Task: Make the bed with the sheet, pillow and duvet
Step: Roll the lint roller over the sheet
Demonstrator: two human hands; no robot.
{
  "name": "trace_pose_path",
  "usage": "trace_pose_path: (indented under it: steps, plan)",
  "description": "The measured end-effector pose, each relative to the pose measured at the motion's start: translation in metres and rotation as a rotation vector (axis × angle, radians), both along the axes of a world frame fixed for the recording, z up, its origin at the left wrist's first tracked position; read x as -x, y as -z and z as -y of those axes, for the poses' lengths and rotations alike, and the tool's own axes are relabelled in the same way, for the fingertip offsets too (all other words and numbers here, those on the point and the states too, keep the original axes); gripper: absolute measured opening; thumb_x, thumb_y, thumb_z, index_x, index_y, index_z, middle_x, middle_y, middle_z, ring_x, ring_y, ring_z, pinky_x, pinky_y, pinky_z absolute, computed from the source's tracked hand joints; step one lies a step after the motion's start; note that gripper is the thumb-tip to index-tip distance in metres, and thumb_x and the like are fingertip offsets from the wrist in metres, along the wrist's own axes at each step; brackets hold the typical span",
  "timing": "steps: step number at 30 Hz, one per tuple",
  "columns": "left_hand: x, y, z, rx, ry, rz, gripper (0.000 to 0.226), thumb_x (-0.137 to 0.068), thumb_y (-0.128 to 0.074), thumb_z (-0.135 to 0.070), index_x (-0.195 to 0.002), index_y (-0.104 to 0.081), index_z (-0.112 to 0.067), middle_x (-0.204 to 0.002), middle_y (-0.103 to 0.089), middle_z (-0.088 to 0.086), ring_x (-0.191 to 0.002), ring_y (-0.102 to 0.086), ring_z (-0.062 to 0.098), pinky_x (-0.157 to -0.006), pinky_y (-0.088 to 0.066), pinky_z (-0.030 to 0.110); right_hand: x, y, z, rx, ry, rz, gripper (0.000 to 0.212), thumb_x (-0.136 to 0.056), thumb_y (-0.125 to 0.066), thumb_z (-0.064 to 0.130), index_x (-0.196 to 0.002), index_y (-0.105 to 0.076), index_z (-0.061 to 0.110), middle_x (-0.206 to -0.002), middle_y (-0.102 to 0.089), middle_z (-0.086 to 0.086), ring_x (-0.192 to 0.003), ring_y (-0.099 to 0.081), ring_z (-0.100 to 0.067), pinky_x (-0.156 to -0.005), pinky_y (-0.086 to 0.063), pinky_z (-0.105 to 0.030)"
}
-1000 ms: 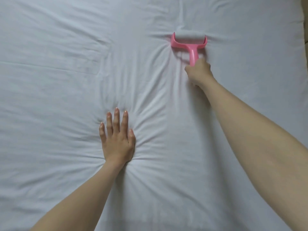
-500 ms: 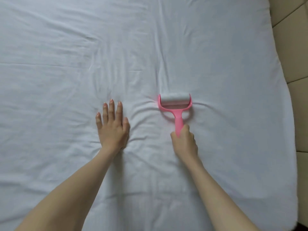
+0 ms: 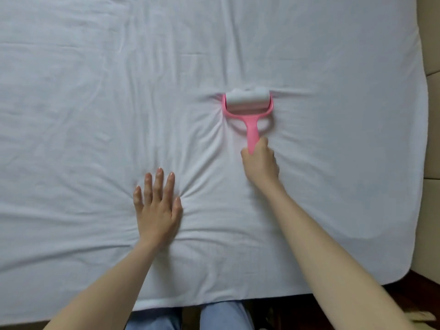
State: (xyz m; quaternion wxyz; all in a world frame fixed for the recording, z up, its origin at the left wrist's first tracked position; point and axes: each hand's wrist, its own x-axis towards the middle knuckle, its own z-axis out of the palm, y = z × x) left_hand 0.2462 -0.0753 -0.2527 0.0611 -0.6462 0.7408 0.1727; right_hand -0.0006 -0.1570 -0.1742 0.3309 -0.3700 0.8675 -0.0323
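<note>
White sheet [image 3: 83, 103] spread flat across the bed, covering nearly the whole view, creased throughout with long shallow folds. Near edge hanging just over the side of the mattress at the bottom of the view; right edge curving down along the bed's right side. Two sets of wrinkles fanning out, one from each point of pressure.

Pink lint roller [image 3: 248, 109] lying on the sheet right of centre, white roll at the far end, forked pink frame behind it, handle pointing back toward the person. Fabric bunched into a tight ridge just beyond the roll and pulled into pleats on either side.

Right hand [image 3: 260, 163] wrapped round the end of the handle, fingers curled tight about it, knuckles up, forearm stretching in from the lower right.

Left hand [image 3: 157, 208] pressed palm-down on the sheet, left of the roller and nearer the person, well apart from it. Fingers straight and slightly spread, holding nothing, fabric puckered round the thumb side.

Blue trouser legs [image 3: 214, 315] visible below the near edge of the bed. Beige padded panel [image 3: 432, 151] running along the right side.
</note>
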Motion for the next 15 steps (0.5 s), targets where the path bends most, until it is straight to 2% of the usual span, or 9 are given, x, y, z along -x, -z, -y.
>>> trace_pose_path:
  steps: [7, 11, 15]
  plan:
    - [-0.004, 0.008, 0.0, 0.046, 0.02, -0.023, 0.063, -0.091, -0.029, -0.038, -0.152, -0.016, -0.024, -0.16, -0.01, 0.003, -0.147, 0.01, 0.015, -0.116, 0.007, 0.041, 0.016, 0.007, 0.096, 0.07, -0.099, -0.029, 0.032, -0.094, -0.042, 0.022, -0.119, -0.04, 0.002, -0.12, -0.054, -0.015, -0.105, -0.055, -0.036, -0.075, -0.038, -0.036]
    - [-0.004, 0.005, 0.0, 0.053, 0.016, -0.037, 0.063, -0.092, -0.028, -0.039, -0.152, -0.016, -0.025, -0.16, -0.011, 0.003, -0.147, 0.009, 0.015, -0.116, 0.006, 0.041, 0.011, 0.006, 0.086, 0.075, -0.081, -0.021, 0.033, -0.094, -0.042, 0.022, -0.12, -0.04, 0.001, -0.122, -0.054, -0.016, -0.108, -0.055, -0.036, -0.077, -0.039, -0.037]
    - [-0.004, -0.001, -0.001, 0.037, 0.017, -0.029, 0.062, -0.093, -0.024, -0.042, -0.152, -0.014, -0.027, -0.161, -0.008, 0.001, -0.148, 0.001, 0.021, -0.116, 0.008, 0.04, 0.004, 0.003, 0.034, 0.046, -0.067, -0.007, 0.034, -0.094, -0.044, 0.025, -0.119, -0.04, 0.002, -0.121, -0.055, -0.018, -0.108, -0.055, -0.038, -0.08, -0.042, -0.039]
